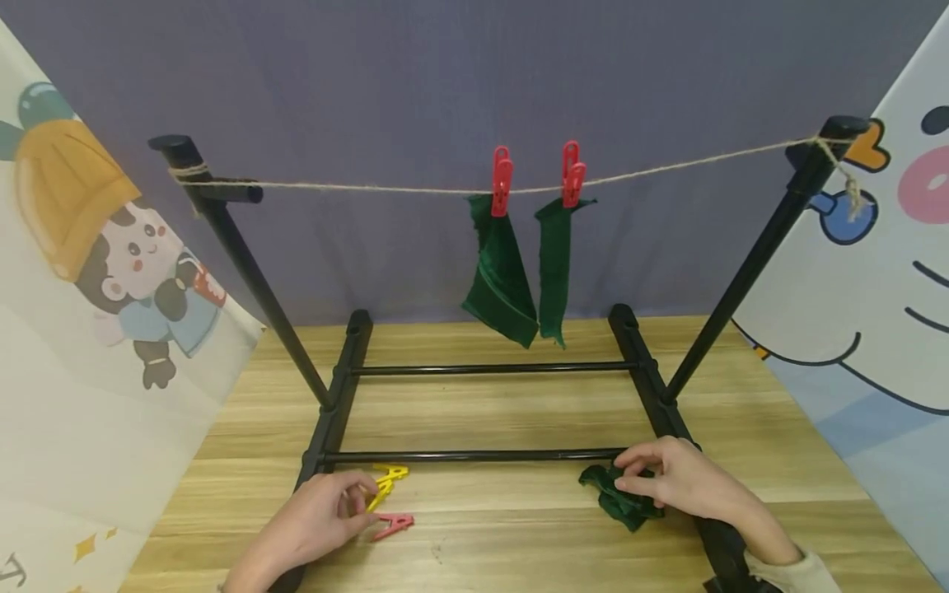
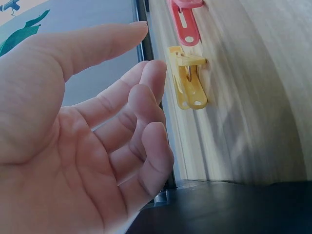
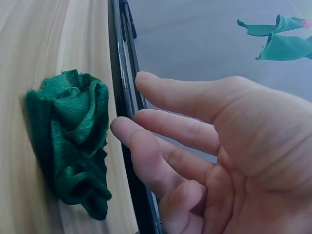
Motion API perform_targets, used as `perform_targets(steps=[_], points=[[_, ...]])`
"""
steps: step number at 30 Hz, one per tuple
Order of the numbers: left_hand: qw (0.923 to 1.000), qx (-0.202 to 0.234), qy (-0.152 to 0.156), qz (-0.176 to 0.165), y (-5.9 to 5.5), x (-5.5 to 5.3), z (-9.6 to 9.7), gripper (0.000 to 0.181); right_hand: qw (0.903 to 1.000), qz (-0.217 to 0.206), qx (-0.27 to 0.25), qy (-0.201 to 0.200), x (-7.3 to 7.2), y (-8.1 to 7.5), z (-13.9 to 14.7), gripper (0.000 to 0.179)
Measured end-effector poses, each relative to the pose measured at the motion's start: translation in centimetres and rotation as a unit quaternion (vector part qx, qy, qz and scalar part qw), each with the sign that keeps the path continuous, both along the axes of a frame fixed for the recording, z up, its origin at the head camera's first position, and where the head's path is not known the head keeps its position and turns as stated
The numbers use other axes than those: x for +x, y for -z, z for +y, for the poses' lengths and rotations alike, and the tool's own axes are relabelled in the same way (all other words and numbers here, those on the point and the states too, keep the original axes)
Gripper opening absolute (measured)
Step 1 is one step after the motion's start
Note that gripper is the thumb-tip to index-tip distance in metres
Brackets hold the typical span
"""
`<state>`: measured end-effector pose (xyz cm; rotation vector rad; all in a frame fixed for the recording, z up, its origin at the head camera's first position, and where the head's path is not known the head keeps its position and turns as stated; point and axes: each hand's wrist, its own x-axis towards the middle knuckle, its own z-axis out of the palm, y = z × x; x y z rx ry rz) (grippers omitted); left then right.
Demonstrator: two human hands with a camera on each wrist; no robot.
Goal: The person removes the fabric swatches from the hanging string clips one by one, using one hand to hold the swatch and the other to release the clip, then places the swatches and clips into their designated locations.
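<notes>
In the head view, my left hand [image 1: 319, 523] hovers beside a yellow clothespin [image 1: 391, 473] and a pinkish-red clothespin [image 1: 395, 525] on the table. The left wrist view shows its fingers loosely bent and holding nothing, apart from the yellow clothespin [image 2: 191, 80] and the red clothespin [image 2: 186, 24]. Over a crumpled dark green cloth [image 1: 626, 506] is my right hand [image 1: 678, 478]. Seen from the right wrist, a gap separates its relaxed fingers from the green cloth [image 3: 70, 141], and nothing lies in the palm.
A string [image 1: 371, 189] spans two posts of a black rack [image 1: 274, 296]. Two red clothespins, one left [image 1: 502, 181] and one right [image 1: 572, 175], hold green cloth pieces [image 1: 504, 276] on it. A crossbar [image 1: 474, 455] runs low between the hands. Printed panels [image 1: 67, 428] flank the wooden table.
</notes>
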<state>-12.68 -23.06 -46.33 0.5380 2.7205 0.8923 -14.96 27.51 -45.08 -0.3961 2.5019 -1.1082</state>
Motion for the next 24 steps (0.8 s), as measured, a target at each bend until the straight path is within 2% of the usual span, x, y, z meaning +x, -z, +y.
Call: perform_targets(steps=[8, 18, 24], points=[[0.9998, 0.021, -0.002, -0.001, -0.4, -0.3, 0.1, 0.026, 0.9998, 0.02, -0.001, 0.004, -0.1, -0.3, -0.1, 0.041], [0.9988, 0.027, -0.003, 0.042, -0.9, -0.6, 0.2, 0.022, 0.9966, 0.082, 0.015, -0.001, -0.9, -1.3, -0.8, 0.042], [0.9981, 0.036, -0.006, 0.05, -1.3, -0.9, 0.3, 0.019, 0.9953, 0.093, 0.025, 0.013, -1.2, -1.7, -1.2, 0.039]])
